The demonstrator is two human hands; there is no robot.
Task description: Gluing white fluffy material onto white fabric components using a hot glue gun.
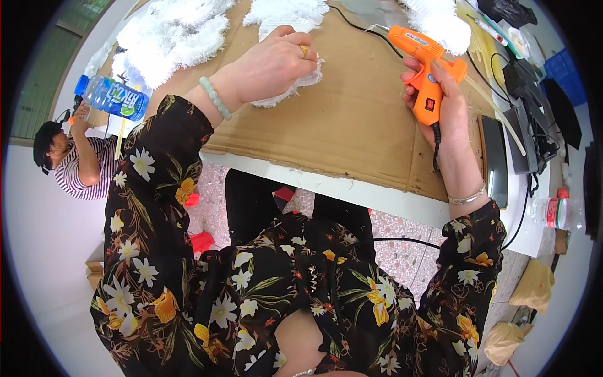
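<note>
Gripped an orange glue gun with right hand, bunching left hand over white fluff with an unclear hold.

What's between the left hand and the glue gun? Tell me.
Head view: brown cardboard, with the edge of a white fluffy piece by the left hand and a black cord near the glue gun.

And here's the left arm, bent up the left side, its wrist angling toward top centre, the left hand knuckles-up with fingers curled in, tips hard to see. Over at upper right, the right hand grips firmly, fingers wrapped, thumb raised, the right forearm climbing steeply beneath!
</note>
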